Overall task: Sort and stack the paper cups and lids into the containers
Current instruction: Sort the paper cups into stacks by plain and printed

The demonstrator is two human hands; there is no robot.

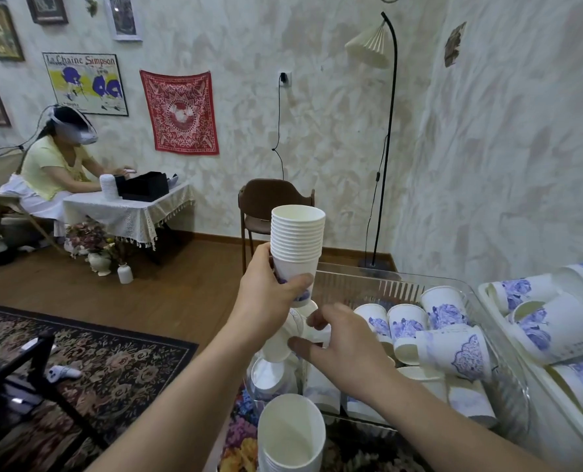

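My left hand (269, 294) grips the bottom of an upright stack of white paper cups (296, 240), raised above the left end of a clear plastic container (402, 284). My right hand (344, 345) reaches into that container and its fingers curl round a single white cup (300, 330) lying on its side under the stack. Several loose cups with blue flower prints (450, 311) lie jumbled in the container. A second stack of white cups (290, 434) stands at the bottom of the view.
A white tray (487, 291) at the right holds more printed cups (555, 328). A brown chair (273, 202) and a floor lamp (385, 148) stand behind. Another person sits at a small table (126, 212) at the far left. A patterned rug (113, 369) covers the floor.
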